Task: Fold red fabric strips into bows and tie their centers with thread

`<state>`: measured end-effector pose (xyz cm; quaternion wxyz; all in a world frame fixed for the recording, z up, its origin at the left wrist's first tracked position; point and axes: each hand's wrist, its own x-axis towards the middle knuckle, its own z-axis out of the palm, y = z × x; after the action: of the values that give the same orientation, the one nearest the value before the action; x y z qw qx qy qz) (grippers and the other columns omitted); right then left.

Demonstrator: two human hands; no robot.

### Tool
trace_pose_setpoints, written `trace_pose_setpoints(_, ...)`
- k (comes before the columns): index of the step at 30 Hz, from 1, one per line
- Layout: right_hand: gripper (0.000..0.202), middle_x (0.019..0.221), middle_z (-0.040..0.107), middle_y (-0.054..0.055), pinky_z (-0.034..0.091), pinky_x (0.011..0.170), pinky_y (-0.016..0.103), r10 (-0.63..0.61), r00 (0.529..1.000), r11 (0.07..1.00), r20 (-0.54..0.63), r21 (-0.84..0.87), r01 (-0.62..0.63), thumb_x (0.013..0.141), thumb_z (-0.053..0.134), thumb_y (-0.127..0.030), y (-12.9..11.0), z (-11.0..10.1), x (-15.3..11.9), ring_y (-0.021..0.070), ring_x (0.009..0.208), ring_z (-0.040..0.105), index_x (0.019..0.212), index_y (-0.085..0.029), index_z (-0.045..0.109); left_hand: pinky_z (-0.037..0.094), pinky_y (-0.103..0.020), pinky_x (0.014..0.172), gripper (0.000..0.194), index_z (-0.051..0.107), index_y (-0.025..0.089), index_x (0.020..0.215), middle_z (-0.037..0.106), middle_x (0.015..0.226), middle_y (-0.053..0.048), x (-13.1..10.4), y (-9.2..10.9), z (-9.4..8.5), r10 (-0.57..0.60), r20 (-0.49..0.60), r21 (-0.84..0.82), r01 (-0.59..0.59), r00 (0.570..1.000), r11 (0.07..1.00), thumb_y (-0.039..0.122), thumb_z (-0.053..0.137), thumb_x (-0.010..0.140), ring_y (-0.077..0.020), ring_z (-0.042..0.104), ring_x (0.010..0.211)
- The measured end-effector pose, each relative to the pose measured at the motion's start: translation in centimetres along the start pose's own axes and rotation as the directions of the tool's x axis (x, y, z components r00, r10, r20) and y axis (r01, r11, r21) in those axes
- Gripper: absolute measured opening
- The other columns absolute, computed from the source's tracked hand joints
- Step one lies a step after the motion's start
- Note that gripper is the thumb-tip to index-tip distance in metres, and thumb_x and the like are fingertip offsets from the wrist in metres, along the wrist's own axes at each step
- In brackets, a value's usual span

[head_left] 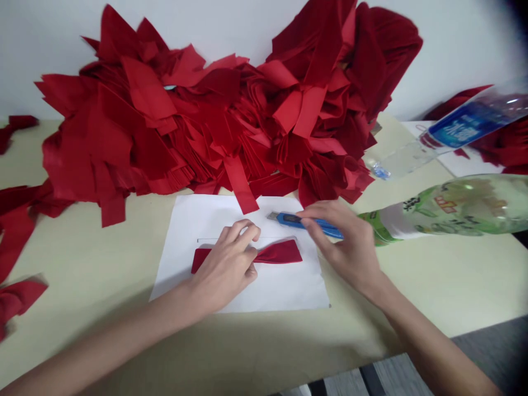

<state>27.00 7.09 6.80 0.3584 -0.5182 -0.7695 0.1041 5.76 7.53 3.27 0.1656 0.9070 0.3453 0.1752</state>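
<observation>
A dark red fabric strip point(282, 252), gathered at its middle like a bow, lies on a white sheet of paper point(289, 294). My left hand point(231, 264) is closed on the gathered middle, and its fingers hide that part of the strip. Just above the strip, a thin line with end marks runs across the paper. My right hand point(346, 242) has its thumb and fingers closed on a blue utility knife point(291, 219). The knife's blade end points left, over the paper's upper right part, and some of its handle is behind the fingers.
A big heap of red fabric strips point(198, 121) rises along the wall behind the paper. More red pieces point(20, 297) lie at the left. On the right, a green-labelled bottle point(462, 206) and a blue-labelled bottle point(462, 129) lie on their sides on the table point(437, 286).
</observation>
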Motion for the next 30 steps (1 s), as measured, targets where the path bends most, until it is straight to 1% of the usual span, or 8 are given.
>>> trace_pose_setpoints(4, 0.012, 0.093, 0.065, 0.005, 0.048, 0.068, 0.026, 0.110, 0.994, 0.986, 0.016, -0.125, -0.107, 0.085, 0.056, -0.015, 0.6, -2.1, -0.8, 0.0145, 0.079, 0.061, 0.094, -0.017, 0.064, 0.043, -0.038, 0.085, 0.021, 0.058, 0.015, 0.059, 0.049, 0.101, -0.008, 0.1, -0.2, -0.2, -0.039, -0.027, -0.086, 0.037, 0.999, 0.996, -0.001, 0.048, 0.069, -0.0253, 0.040, 0.112)
trace_pose_setpoints(9, 0.011, 0.083, 0.066, 0.002, 0.046, 0.057, 0.024, 0.183, 0.980, 0.952, 0.083, -0.265, -0.155, 0.086, 0.055, -0.019, 1.1, -0.7, -2.8, 0.0114, 0.061, 0.059, 0.089, -0.017, 0.065, 0.040, -0.038, 0.085, 0.013, 0.060, 0.018, 0.057, 0.043, 0.100, -0.005, 0.4, -1.5, -2.8, -0.290, -0.093, -0.425, 0.226, 0.952, 0.877, 0.009, 0.057, 0.067, -0.0226, 0.042, 0.102)
trace_pose_setpoints(11, 0.013, 0.088, 0.067, 0.005, 0.046, 0.058, 0.026, 0.167, 0.976, 0.922, 0.142, -0.373, -0.104, 0.087, 0.054, -0.022, 1.4, 0.5, -3.2, 0.0152, 0.067, 0.062, 0.089, -0.016, 0.066, 0.040, -0.039, 0.088, 0.011, 0.060, 0.019, 0.057, 0.044, 0.099, -0.003, 0.4, -2.2, -3.6, -0.434, 0.055, -0.695, 0.347, 0.899, 0.629, 0.015, 0.059, 0.067, -0.0211, 0.045, 0.097)
trace_pose_setpoints(13, 0.015, 0.090, 0.067, 0.006, 0.045, 0.060, 0.029, 0.140, 0.976, 0.873, 0.168, -0.486, -0.042, 0.088, 0.053, -0.023, 1.7, 1.6, -3.4, 0.0199, 0.075, 0.064, 0.088, -0.016, 0.066, 0.042, -0.038, 0.088, 0.010, 0.063, 0.020, 0.063, 0.049, 0.100, -0.004, 0.0, -2.8, -3.6, -0.484, 0.297, -0.873, 0.439, 0.823, 0.211, 0.020, 0.055, 0.070, -0.0210, 0.048, 0.097)
trace_pose_setpoints(15, 0.018, 0.086, 0.067, 0.006, 0.045, 0.060, 0.030, 0.114, 0.978, 0.844, 0.174, -0.536, -0.003, 0.089, 0.050, -0.022, 1.9, 2.3, -3.5, 0.0212, 0.076, 0.064, 0.084, -0.016, 0.066, 0.044, -0.038, 0.087, 0.018, 0.067, 0.021, 0.079, 0.055, 0.102, -0.005, -0.7, -3.2, -2.8, -0.451, 0.470, -0.879, 0.447, 0.759, -0.164, 0.021, 0.050, 0.072, -0.0218, 0.050, 0.100)
trace_pose_setpoints(17, 0.021, 0.081, 0.065, 0.007, 0.045, 0.063, 0.032, 0.086, 0.978, 0.858, 0.189, -0.513, 0.023, 0.090, 0.046, -0.019, 2.0, 2.6, -3.4, 0.0214, 0.074, 0.062, 0.080, -0.015, 0.064, 0.045, -0.037, 0.090, 0.024, 0.068, 0.022, 0.089, 0.059, 0.107, -0.006, -1.4, -3.2, -1.7, -0.407, 0.530, -0.842, 0.408, 0.744, -0.352, 0.021, 0.051, 0.072, -0.0229, 0.051, 0.106)
trace_pose_setpoints(23, 0.013, 0.084, 0.059, 0.006, 0.046, 0.070, 0.031, 0.077, 0.916, 0.993, 0.393, 0.051, -0.106, 0.092, 0.041, -0.020, -0.1, 1.6, -2.5, 0.0173, 0.079, 0.056, 0.086, -0.018, 0.052, 0.043, -0.038, 0.099, 0.013, 0.067, 0.020, 0.070, 0.063, 0.104, -0.006, -1.8, -2.3, -0.3, -0.345, 0.463, -0.845, 0.289, 0.817, -0.450, 0.018, 0.055, 0.066, -0.0267, 0.046, 0.123)
trace_pose_setpoints(30, 0.017, 0.061, 0.046, -0.005, 0.033, 0.052, 0.022, 0.199, 0.767, 0.702, 0.611, 0.457, -0.546, 0.095, 0.041, -0.031, -3.7, 1.1, -1.3, 0.0083, 0.056, 0.042, 0.087, -0.018, 0.049, 0.042, -0.049, 0.102, 0.012, 0.067, 0.019, 0.069, 0.063, 0.100, -0.004, -1.3, -1.7, -0.3, -0.336, 0.417, -0.811, 0.179, 0.845, -0.557, 0.014, 0.057, 0.065, -0.0276, 0.049, 0.119)
